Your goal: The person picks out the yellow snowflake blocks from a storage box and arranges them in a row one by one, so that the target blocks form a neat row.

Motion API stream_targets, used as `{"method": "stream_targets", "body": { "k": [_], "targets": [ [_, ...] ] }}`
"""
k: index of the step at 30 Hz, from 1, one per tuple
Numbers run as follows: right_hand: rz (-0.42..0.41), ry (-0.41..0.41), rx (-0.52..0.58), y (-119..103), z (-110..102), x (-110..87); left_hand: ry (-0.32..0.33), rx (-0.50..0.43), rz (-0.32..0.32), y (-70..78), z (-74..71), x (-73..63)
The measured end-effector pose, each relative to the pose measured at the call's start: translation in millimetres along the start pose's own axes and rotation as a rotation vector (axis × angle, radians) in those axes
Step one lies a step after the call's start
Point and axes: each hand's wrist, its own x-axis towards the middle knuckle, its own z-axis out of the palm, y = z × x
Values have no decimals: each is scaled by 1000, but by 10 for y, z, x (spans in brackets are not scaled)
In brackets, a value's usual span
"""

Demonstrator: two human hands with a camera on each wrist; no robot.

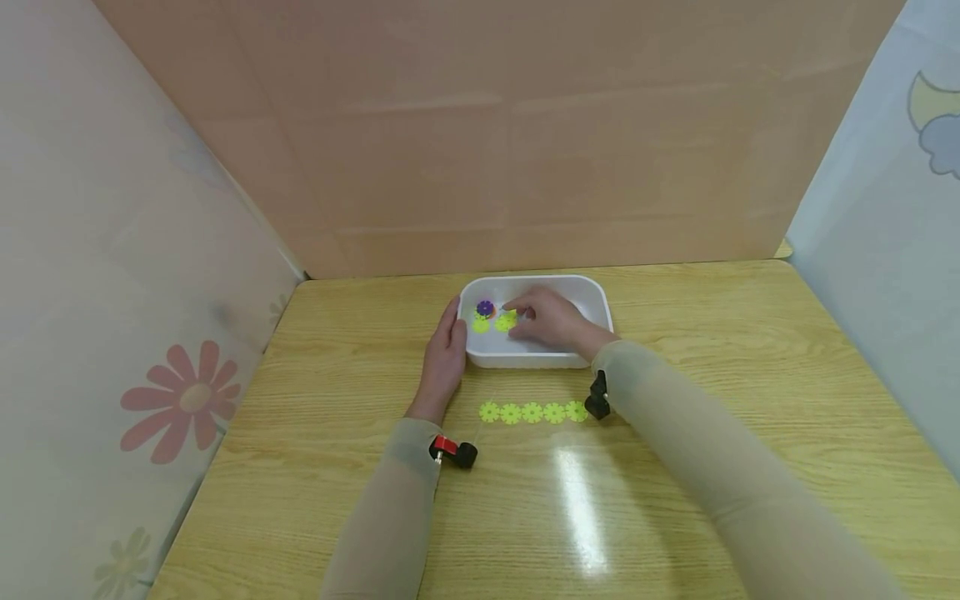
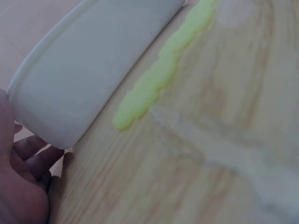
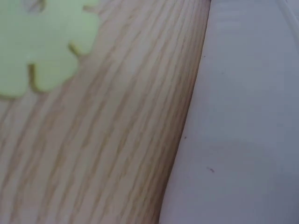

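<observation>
A white plastic tray (image 1: 525, 360) stands toward the back of the table, with several yellow snowflake discs (image 1: 481, 324) and a purple one (image 1: 485, 308) at its left side. My left hand (image 1: 444, 360) grips the tray's left end, and in the left wrist view its fingers (image 2: 43, 161) curl around the lower corner. Inside the tray, my right hand (image 1: 551, 321) reaches over the discs, its thumb and forefinger parted around a yellow disc (image 1: 505, 322). In front of the tray, several yellow discs (image 1: 532, 412) lie in a straight row on the table.
The wooden table (image 1: 337, 400) meets a brown panel (image 1: 510, 167) at the back. Pale patterned walls (image 1: 150, 250) stand on both sides. Small black devices (image 1: 597, 402) are strapped to both wrists, the right one close to the row's right end.
</observation>
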Motion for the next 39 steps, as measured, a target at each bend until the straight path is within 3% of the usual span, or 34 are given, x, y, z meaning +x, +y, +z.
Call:
{"method": "stream_targets", "body": {
  "k": [12,39],
  "targets": [
    [-18,-5,-98,25,50,9,-4,7,2,-13,-5,-3],
    [16,-3,-132,45,50,51,2,7,-1,-8,-12,-4]
  ]
}}
